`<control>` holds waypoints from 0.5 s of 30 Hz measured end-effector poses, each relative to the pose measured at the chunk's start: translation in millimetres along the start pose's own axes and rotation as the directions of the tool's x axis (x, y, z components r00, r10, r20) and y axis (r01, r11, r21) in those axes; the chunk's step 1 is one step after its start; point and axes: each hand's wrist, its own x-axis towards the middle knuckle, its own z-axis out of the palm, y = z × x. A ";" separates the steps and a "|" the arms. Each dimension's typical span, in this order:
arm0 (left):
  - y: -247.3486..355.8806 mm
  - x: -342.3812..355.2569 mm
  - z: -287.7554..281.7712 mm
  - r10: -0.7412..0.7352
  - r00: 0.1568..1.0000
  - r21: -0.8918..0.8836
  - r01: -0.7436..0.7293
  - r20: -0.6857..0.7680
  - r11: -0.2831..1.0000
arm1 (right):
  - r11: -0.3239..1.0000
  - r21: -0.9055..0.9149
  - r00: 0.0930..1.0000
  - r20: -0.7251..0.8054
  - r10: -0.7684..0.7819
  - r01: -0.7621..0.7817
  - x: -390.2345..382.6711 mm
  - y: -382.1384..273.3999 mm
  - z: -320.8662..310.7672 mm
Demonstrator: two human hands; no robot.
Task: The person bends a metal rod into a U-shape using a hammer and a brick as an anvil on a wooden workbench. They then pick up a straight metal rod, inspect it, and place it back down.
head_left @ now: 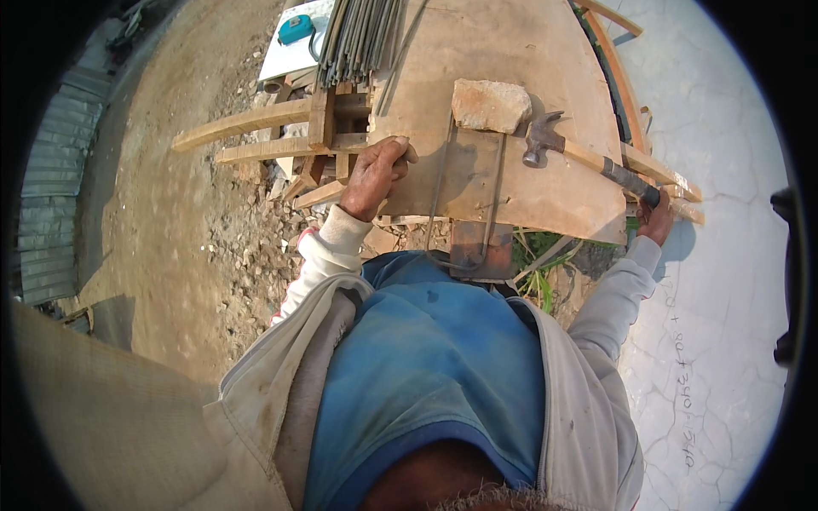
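My right hand (655,219) is wrapped round the dark grip of a claw hammer (588,157) at the right edge of a wooden board (562,68). The hammer's metal head points left, beside a rough pale stone (490,106). A bent metal rod (438,170) runs from the stone towards me, its two long sides joined by a curve near my shirt. Over the board's left edge, my left hand (375,177) is closed, fingers curled; whatever it may hold is hidden. Under the rod's near end sits a rusty metal plate (481,247).
A bundle of metal rods (362,38) lies at the far left of the board, beside a teal tape measure (296,30) on a white sheet. Timber pieces (256,128) jut out left. Rubble (251,238) covers the ground; a cracked pale wall (716,281) stands right.
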 end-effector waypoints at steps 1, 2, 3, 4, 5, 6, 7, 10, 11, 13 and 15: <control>-0.4 -0.8 0.9 -0.043 0.999 -0.110 0.043 0.006 0.993 | 0.999 -0.046 1.000 -0.007 -0.017 0.016 -16.3 1.0 -2.9; -1.0 -0.8 3.4 -0.102 0.995 -0.215 0.100 -0.001 0.972 | 0.995 -0.091 0.999 -0.010 -0.036 0.035 -31.3 1.1 -5.5; -1.9 -0.7 6.2 -0.128 0.992 -0.325 0.126 0.015 0.937 | 0.989 -0.134 0.998 -0.010 -0.057 0.055 -44.6 1.6 -7.6; -2.7 -0.5 8.6 -0.171 0.985 -0.399 0.165 0.021 0.902 | 0.986 -0.151 0.997 -0.002 -0.071 0.070 -56.7 3.4 -10.1; -3.5 0.0 10.9 -0.179 0.983 -0.477 0.179 0.046 0.860 | 0.982 -0.168 0.996 0.005 -0.085 0.085 -66.8 6.2 -13.4; -4.3 0.2 12.3 -0.182 0.980 -0.552 0.193 0.075 0.812 | 0.977 -0.185 0.995 0.015 -0.101 0.102 -73.2 7.6 -15.8; -5.3 -0.4 13.2 -0.183 0.979 -0.565 0.199 0.086 0.801 | 0.969 -0.213 0.992 -0.001 -0.125 0.122 -76.2 7.8 -17.3; -8.0 -3.7 11.0 -0.186 0.979 -0.451 0.201 0.078 0.869 | 0.872 -0.391 0.931 -0.089 -0.354 0.295 -79.0 1.3 -20.6; -9.4 -6.1 9.8 -0.136 0.988 -0.408 0.156 0.078 0.900 | 0.762 -0.510 0.843 -0.122 -0.523 0.399 -80.0 -5.1 -19.8; -12.1 -14.6 5.9 -0.095 0.995 -0.296 0.104 0.045 0.949 | 0.572 -0.612 0.702 -0.038 -0.711 0.546 -88.6 -19.2 -8.7; -14.7 -23.4 3.2 -0.012 0.996 -0.122 0.023 0.089 0.992 | 0.480 -0.588 0.651 0.109 -0.751 0.651 -107.4 -45.6 5.2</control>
